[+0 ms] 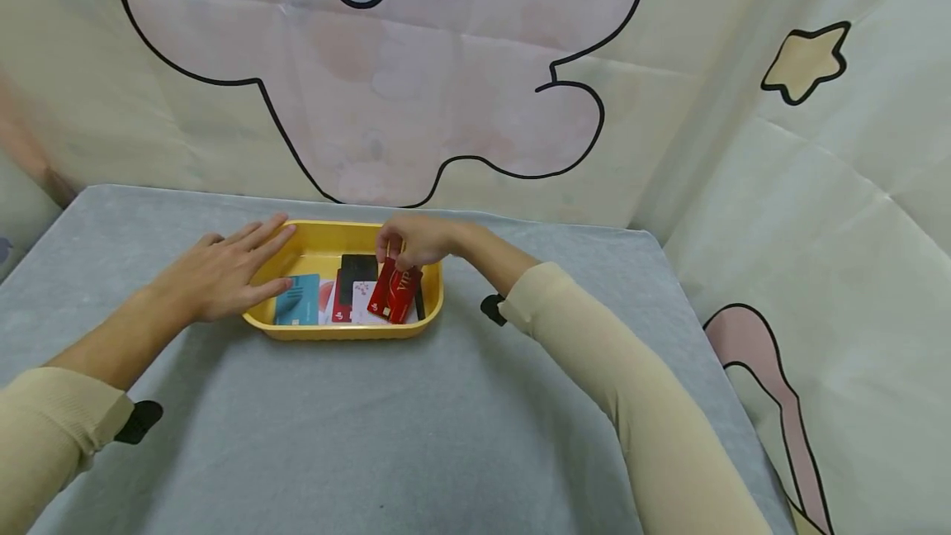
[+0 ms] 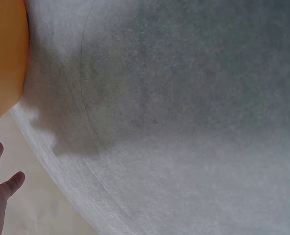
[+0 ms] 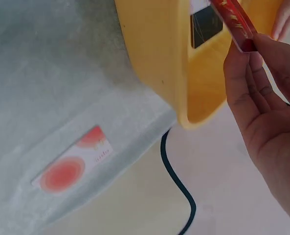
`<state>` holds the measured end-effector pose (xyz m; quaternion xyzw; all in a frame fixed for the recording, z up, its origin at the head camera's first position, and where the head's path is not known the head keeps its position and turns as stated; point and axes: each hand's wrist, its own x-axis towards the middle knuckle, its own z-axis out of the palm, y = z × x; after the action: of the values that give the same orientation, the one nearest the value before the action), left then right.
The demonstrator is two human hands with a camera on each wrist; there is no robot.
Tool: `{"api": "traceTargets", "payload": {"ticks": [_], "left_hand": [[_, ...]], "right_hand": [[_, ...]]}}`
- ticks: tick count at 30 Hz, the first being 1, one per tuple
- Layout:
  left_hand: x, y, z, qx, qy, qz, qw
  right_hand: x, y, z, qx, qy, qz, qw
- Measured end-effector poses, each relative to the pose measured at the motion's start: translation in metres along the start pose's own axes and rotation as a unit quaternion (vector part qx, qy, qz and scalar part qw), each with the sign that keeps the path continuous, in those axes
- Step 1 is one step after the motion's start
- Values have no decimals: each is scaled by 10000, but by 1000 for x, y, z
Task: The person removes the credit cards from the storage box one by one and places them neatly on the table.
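My right hand (image 1: 416,239) pinches a red card with gold lettering (image 3: 235,22) between thumb and fingers, over the right part of a yellow plastic tray (image 1: 338,333). The card tilts above other cards lying inside. My left hand (image 1: 230,271) rests at the tray's left rim with fingers straight and spread. In the tray lie a blue card (image 1: 299,301), a black card (image 1: 359,273), a white card with small pink flowers (image 1: 362,304) and further red cards, partly covered. The left wrist view catches only some fingertips beside the tray's side.
Under the tray spreads a grey cloth-covered table (image 1: 357,428). The right wrist view shows a white card with red circles (image 3: 66,171) lying flat on the cloth outside the tray. A cartoon-printed curtain (image 1: 706,130) hangs behind and to the right.
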<state>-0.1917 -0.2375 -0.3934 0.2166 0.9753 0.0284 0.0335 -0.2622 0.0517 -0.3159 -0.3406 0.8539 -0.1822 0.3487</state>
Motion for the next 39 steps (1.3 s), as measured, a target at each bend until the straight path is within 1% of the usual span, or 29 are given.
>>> {"api": "traceTargets", "payload": {"ticks": [4, 7, 13, 15, 19, 24, 28, 39], "left_hand": [[-1, 0, 0, 0, 40, 5, 10000], [-1, 0, 1, -3, 43, 10, 10000], [-1, 1, 1, -21, 18, 0, 10000], [-1, 1, 1, -13, 20, 4, 10000], [-1, 1, 2, -3, -7, 4, 10000], [-1, 1, 2, -11, -24, -14, 10000], [-1, 1, 2, -18, 1, -13, 10000], [0, 2, -1, 34, -37, 14, 10000]], "right_hand": [[-9, 1, -9, 42, 315, -138, 9994], [-15, 5, -17, 99, 579, -165, 9981], [-28, 14, -29, 362, 1205, 34, 9920], [-32, 18, -33, 457, 1355, 107, 9897], [-40, 26, -40, 759, 1557, 213, 9847], [-53, 37, -49, 1080, 1775, 134, 9781], [-63, 47, -53, 1151, 1938, 131, 9742], [-87, 77, -63, 1268, 2355, 443, 9626]]}}
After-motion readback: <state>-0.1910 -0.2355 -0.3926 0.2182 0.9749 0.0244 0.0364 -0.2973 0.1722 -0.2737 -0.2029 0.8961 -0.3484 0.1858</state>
